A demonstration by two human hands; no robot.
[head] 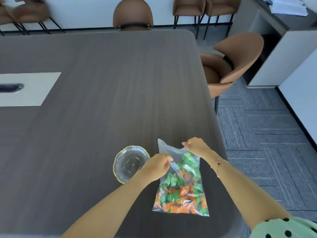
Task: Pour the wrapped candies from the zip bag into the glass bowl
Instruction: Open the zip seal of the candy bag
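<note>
Clear plastic zip bag (180,170) of green and orange wrapped candies (181,191): lies flat on the dark wood-grain counter (103,100), near its front right edge, mouth end pointing away from the person. Candies gathered in the lower, nearer half. Left hand (157,166): grip pinched on the bag's left side below the mouth. Right hand (197,146): grip pinched on the top right corner of the bag; thin bracelet (218,164) on the wrist, green dotted sleeve (283,227) at the upper arm. Round clear glass bowl with a yellow scalloped rim (131,164): just left of the bag, upright, holding no candies, partly behind the left hand. Farther off: brown padded chairs (229,66) at the counter's right and far sides.
</note>
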